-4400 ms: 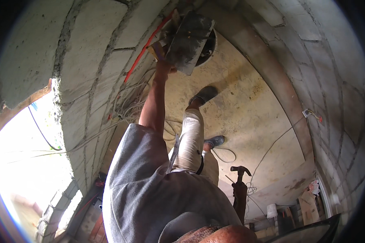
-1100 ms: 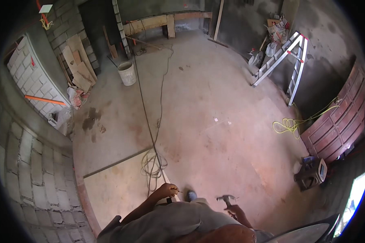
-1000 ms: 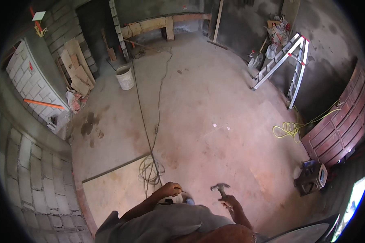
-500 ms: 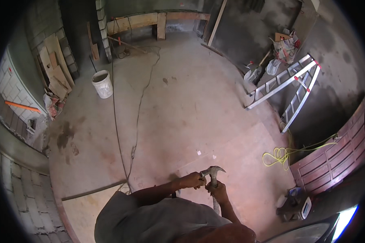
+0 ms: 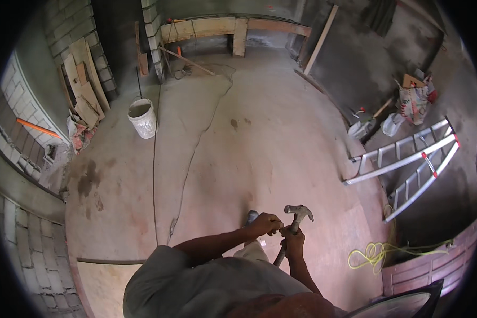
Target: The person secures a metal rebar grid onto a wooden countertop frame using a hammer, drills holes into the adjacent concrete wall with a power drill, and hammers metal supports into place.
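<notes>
My right hand [image 5: 293,241] is wrapped round the handle of a claw hammer [image 5: 300,212], just below its metal head. The hammer stands nearly upright, its claw toward the right and its handle end tilted down toward my body. Close by on the left is my left hand [image 5: 268,225], its fingers pinched together beside my right thumb. Whatever lies between those fingertips, if anything, is too small to make out. Under the left forearm, part of my shoe [image 5: 252,216] and trouser leg show.
An aluminium stepladder [image 5: 403,157] stands on the right, with a yellow cord [image 5: 375,255] and a dark red panel [image 5: 434,271] nearer me. A white bucket [image 5: 143,121] stands at left. A dark cable [image 5: 190,172] crosses the floor. Boards [image 5: 82,79] lean at far left.
My left hand has moved from beside the hammer head down to my right thumb. The whole view has shifted, so the ladder and bag appear farther right and lower. My shoe has come into view.
</notes>
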{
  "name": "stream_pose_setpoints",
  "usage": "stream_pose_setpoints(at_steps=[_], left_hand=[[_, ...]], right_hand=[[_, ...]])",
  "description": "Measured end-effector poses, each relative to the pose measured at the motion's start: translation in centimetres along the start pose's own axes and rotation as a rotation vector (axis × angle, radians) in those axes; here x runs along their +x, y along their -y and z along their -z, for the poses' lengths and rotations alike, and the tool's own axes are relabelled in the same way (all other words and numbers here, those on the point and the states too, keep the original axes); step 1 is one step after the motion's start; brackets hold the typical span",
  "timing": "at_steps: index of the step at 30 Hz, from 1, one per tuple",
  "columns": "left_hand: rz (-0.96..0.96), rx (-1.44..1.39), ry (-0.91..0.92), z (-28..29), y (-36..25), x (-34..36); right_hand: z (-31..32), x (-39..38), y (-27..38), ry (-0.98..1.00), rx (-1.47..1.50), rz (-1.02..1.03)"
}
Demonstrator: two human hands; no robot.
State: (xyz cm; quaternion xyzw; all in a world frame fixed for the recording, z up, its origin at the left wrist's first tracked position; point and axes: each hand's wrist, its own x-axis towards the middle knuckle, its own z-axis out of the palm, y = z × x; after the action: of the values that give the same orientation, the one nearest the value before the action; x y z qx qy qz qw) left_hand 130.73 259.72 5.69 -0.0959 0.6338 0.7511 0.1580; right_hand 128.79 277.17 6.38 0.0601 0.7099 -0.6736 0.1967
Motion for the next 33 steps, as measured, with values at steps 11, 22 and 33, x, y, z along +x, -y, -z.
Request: stream_pose_setpoints(at_steps=[11,22,33], left_hand=[[0.055,-0.003,-0.164,18.1,-13.2,23.3],[0.02,-0.643,-0.187,39.3,-19.4,46.9],[-0.133,-0.739,-0.017,63.1,-35.8,71.3]], right_hand=[[-9.5,32.9,13.0,0.214,0.034,-0.15],[-18.5,62.9,20.6,0.105,0.046,-0.15],[-28.6,89.6,35.7,0.071,-0.164,-0.104]])
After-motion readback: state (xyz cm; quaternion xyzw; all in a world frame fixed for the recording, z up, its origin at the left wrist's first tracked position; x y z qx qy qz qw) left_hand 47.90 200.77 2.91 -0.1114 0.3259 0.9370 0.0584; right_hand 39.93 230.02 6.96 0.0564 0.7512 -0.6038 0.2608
